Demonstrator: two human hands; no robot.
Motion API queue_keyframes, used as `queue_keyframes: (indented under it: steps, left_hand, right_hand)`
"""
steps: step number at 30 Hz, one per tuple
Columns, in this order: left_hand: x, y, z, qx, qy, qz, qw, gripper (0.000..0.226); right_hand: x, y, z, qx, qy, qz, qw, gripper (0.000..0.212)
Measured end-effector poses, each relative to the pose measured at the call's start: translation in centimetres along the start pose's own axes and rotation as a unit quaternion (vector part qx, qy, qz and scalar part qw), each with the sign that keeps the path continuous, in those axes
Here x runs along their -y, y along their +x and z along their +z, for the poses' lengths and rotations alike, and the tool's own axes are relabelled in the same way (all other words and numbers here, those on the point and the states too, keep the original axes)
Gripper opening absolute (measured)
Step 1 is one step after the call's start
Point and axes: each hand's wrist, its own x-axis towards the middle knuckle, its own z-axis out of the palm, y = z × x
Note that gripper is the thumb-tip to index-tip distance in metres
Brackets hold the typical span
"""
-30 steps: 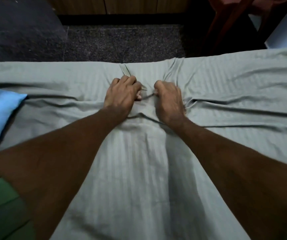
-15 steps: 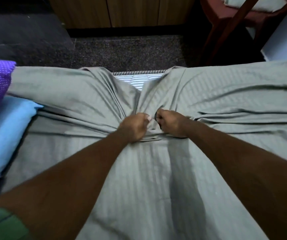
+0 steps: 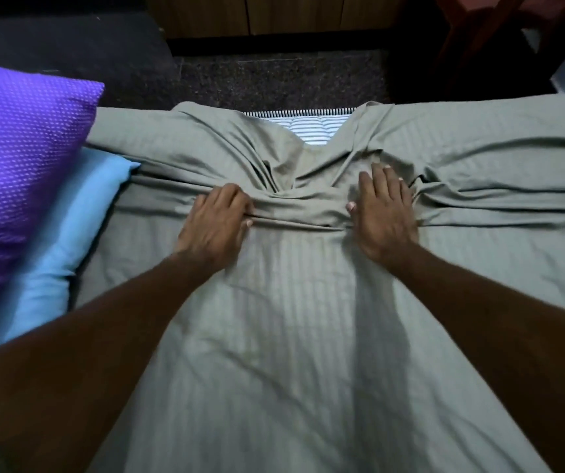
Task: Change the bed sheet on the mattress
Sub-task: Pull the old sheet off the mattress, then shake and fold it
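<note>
A grey-green striped bed sheet point(image 3: 291, 336) covers the mattress and is bunched into a ridge across the middle. At the far edge it is pulled back, and a patch of the blue-and-white striped mattress point(image 3: 308, 128) shows. My left hand point(image 3: 216, 220) grips the left end of the ridge, fingers curled over the fold and the thumb under it. My right hand point(image 3: 385, 206) lies on the right end of the ridge with its fingers nearly straight, pressing on the cloth.
A purple dotted pillow point(image 3: 18, 158) lies on a light blue pillow point(image 3: 79, 216) at the left of the bed. Beyond the far edge is dark floor point(image 3: 274, 80), a wooden cabinet point(image 3: 257, 15), and a reddish chair point(image 3: 478, 35) at the top right.
Both hands dragged the sheet toward me, baring the striped mattress at the far edge. The hands have since moved apart along the ridge, and my right hand's fingers have straightened.
</note>
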Motion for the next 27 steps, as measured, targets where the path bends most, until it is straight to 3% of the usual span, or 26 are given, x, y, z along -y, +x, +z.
queue_keyframes:
  steps: [2,4,7,11,16,21,23,27]
  left_hand:
    - [0.6,-1.9,-0.8,0.049,-0.002,0.059,0.997,0.014]
    - [1.2,-3.5,-1.5,0.131,-0.003,0.111,0.985,0.018]
    - [1.6,-6.1,-1.6,0.234,-0.013,0.111,0.966,0.045]
    - [2.3,-9.2,-1.0,0.257,-0.040,0.106,0.960,0.076]
    - [4.0,-11.2,-3.7,0.342,-0.007,0.136,0.930,0.060]
    - [5.9,-12.6,-6.2,0.423,0.068,0.191,0.883,0.042]
    - [6.6,-12.6,-6.7,0.447,0.088,0.209,0.865,0.045]
    - [7.2,-12.5,-7.0,0.414,0.120,0.281,0.857,0.046]
  right_hand:
    - [2.6,-4.2,0.0,-0.011,0.033,0.026,0.999,0.063]
    - [5.8,-8.9,0.9,0.001,0.060,0.048,0.997,0.070]
    - [11.7,-16.0,3.3,0.033,0.092,0.085,0.992,0.069]
    - [18.9,-20.9,4.9,0.037,0.084,0.201,0.975,0.066]
    - [26.3,-22.8,4.7,0.056,0.094,0.310,0.945,0.070]
    - [32.2,-22.8,3.0,0.137,0.135,0.334,0.923,0.079]
    - [33.3,-22.7,2.4,0.151,0.145,0.336,0.918,0.080]
    - [35.6,-24.2,0.8,0.048,0.158,0.336,0.927,0.069]
